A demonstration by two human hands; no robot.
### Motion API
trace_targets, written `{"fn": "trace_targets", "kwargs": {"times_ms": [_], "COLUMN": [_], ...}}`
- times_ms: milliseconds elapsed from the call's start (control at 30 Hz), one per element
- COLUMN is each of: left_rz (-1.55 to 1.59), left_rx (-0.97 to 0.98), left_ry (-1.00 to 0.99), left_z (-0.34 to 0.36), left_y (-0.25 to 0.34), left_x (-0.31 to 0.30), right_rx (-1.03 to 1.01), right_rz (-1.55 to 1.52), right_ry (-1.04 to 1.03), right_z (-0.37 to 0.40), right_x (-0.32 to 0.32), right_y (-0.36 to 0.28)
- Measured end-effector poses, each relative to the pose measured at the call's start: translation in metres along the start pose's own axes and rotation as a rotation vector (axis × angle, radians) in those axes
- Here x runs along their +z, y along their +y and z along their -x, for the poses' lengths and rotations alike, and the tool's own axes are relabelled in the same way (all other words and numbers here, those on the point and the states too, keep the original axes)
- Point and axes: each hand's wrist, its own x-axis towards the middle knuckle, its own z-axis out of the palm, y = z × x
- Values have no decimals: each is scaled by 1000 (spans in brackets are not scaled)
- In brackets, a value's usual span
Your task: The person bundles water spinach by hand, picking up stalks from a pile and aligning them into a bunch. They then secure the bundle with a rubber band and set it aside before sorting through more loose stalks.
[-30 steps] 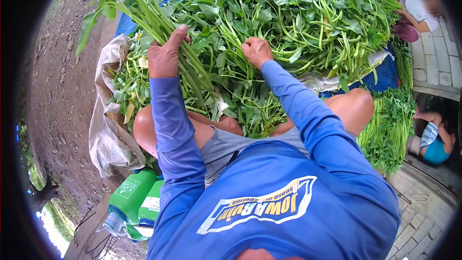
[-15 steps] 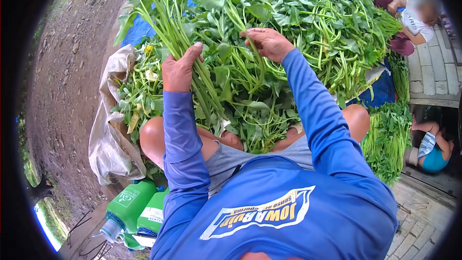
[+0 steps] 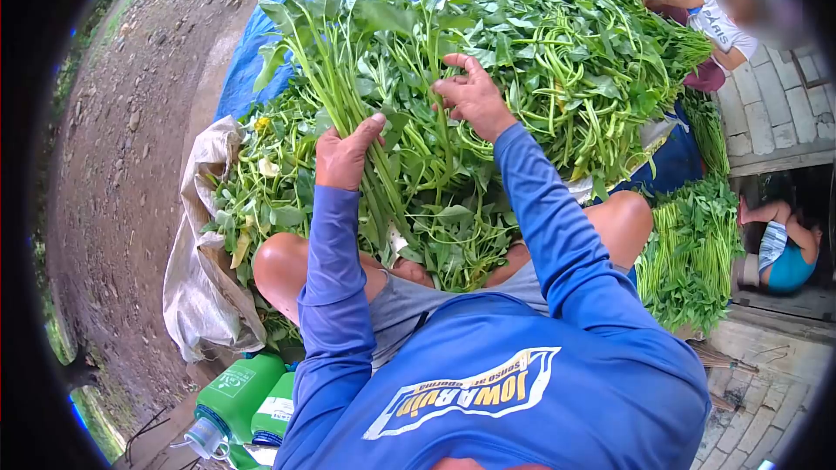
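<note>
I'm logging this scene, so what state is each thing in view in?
Left hand: closed around the stem bunch
Right hand: at a leafy stem, fingers partly spread, grip unclear
Stem bunch: held, leaves toward the picture's top
Loose greens: heaped, tangled
Stacked greens: laid roughly parallel
Pale sack: crumpled
Blue tarp: spread, partly covered
Green jug: capped
</note>
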Motion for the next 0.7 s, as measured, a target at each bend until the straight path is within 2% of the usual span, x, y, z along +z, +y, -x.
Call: {"fn": "trace_targets", "kwargs": {"times_ms": [133, 267, 400, 533, 633, 700], "left_rz": [1, -2, 8, 41, 37, 30], "left_rx": [-25, -42, -18, 7, 43, 91], "left_ry": [-5, -2, -22, -39, -55, -74], "left_z": [1, 1, 0, 2, 3, 3], "left_y": [0, 2, 1, 4, 6, 6], "left_x": [2, 3, -1, 4, 11, 15], "right_rx": [29, 208, 111, -49, -228, -295], "right_rz": [2, -93, -25, 245, 588, 675], "right_ry": [-140, -167, -73, 182, 336, 357], "right_z": [-4, -14, -9, -9, -9, -5], "right_x": [-12, -24, -28, -24, -21, -14], "right_y": [1, 6, 2, -8, -13, -13]}}
